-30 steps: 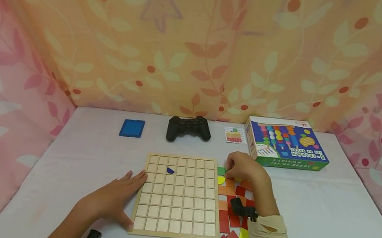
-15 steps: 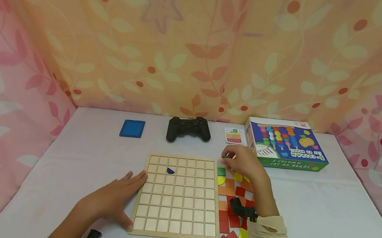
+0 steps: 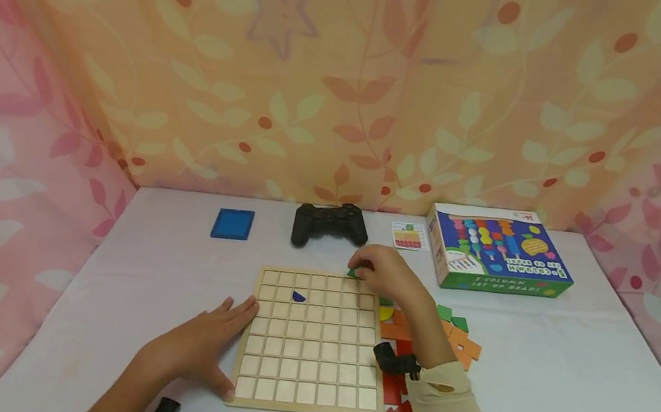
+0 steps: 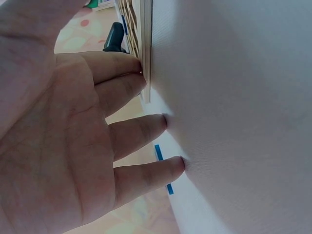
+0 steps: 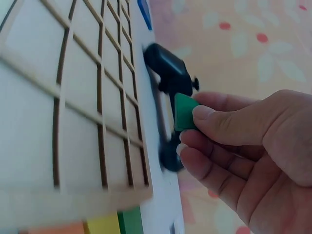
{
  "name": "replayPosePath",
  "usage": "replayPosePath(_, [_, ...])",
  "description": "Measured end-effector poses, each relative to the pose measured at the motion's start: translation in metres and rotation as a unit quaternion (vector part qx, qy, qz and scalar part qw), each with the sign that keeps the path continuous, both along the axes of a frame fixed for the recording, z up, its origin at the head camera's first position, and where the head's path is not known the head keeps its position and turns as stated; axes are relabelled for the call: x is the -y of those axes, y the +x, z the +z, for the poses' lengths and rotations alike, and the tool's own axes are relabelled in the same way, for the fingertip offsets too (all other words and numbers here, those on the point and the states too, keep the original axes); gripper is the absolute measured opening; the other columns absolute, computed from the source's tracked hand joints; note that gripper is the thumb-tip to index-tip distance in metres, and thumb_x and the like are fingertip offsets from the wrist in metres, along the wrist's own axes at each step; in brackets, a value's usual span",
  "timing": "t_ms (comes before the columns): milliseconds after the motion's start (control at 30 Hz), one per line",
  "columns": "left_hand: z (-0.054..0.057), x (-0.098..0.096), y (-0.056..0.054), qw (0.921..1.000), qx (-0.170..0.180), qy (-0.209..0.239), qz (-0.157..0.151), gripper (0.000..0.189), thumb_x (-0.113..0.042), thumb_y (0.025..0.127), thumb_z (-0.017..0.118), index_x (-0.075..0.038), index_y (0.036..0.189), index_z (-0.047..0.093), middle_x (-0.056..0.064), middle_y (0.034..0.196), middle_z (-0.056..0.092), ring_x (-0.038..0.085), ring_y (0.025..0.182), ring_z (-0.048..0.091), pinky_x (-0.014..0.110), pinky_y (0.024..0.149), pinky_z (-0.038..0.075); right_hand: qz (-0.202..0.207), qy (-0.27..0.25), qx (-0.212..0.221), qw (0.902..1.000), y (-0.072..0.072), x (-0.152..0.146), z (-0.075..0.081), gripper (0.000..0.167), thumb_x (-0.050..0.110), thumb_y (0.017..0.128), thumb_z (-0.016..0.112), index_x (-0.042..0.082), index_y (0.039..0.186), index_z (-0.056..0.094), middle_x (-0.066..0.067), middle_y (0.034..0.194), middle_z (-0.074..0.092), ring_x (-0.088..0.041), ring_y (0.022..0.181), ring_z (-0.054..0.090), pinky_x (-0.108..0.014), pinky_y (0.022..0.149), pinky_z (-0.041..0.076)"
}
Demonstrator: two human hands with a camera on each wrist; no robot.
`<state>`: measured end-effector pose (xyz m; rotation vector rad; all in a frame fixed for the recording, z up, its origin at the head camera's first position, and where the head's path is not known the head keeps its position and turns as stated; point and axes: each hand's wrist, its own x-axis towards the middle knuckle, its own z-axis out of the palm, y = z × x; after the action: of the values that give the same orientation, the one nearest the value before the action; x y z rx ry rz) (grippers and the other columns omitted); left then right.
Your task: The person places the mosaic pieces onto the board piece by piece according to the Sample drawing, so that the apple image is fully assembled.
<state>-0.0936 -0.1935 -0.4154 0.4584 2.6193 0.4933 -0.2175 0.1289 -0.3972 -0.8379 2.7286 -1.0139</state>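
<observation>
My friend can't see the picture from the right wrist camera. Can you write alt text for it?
A right hand pinches a green piece near a wooden grid board, which fills the left side. Behind are a black game controller and patterned cloth. At the bottom, an orange piece, a yellow piece and another green piece show.

A white tabletop (image 3: 592, 387) spans the head view's lower half, bearing a blue square (image 3: 232, 224) left of centre, a black gamepad (image 3: 330, 224) mid-frame, a picture card (image 3: 410, 238) and bead-set box (image 3: 500, 251) at right, and, lower centre, a wooden grid board (image 3: 311, 352) beside coloured tiles (image 3: 391, 390).
</observation>
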Motion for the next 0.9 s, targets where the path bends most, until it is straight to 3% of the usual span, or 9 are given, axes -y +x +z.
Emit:
replayPosePath(167, [-0.001, -0.001, 0.0, 1.0, -0.001, 0.001, 0.002, 0.134, -0.048, 0.047, 0.099, -0.011, 0.158, 0.033, 0.004, 0.164, 0.024, 0.036, 0.151, 0.016, 0.064, 0.113, 0.023, 0.045, 0.018, -0.016, 0.9987, -0.004, 0.022, -0.002, 0.011, -0.005, 0.09, 0.067, 0.002, 0.094, 0.075, -0.003, 0.086, 0.07, -0.018, 0.079, 0.061, -0.036, 0.078, 0.054])
replayPosePath(433, [-0.001, -0.001, 0.0, 1.0, 0.002, -0.001, 0.005, 0.135, -0.049, 0.046, 0.099, -0.012, 0.158, 0.033, 0.004, 0.164, 0.024, 0.035, 0.151, 0.016, 0.064, 0.114, 0.022, 0.069, 0.052, -0.016, 0.9961, -0.006, 0.053, -0.013, 0.01, -0.002, 0.09, 0.069, 0.007, 0.086, 0.072, 0.002, 0.08, 0.065, -0.013, 0.076, 0.056, -0.029, 0.074, 0.05])
replayPosePath(667, [-0.001, -0.001, 0.0, 1.0, -0.001, 0.001, -0.001, 0.135, -0.048, 0.047, 0.099, -0.012, 0.158, 0.032, 0.002, 0.165, 0.022, 0.035, 0.151, 0.016, 0.063, 0.114, 0.023, 0.064, 0.084, -0.047, 0.9933, -0.004, 0.06, -0.02, 0.01, 0.0, 0.09, 0.071, 0.009, 0.085, 0.075, 0.001, 0.085, 0.063, -0.015, 0.081, 0.058, -0.032, 0.077, 0.051])
replayPosePath(900, [-0.001, 0.0, 0.001, 1.0, -0.003, 0.005, 0.001, 0.135, -0.047, 0.047, 0.099, -0.012, 0.158, 0.032, 0.002, 0.165, 0.022, 0.034, 0.151, 0.016, 0.063, 0.114, 0.022, 0.078, 0.088, -0.058, 0.9913, 0.0, 0.06, -0.02, 0.009, 0.003, 0.091, 0.071, 0.007, 0.093, 0.078, -0.002, 0.091, 0.063, -0.02, 0.087, 0.06, -0.035, 0.083, 0.051])
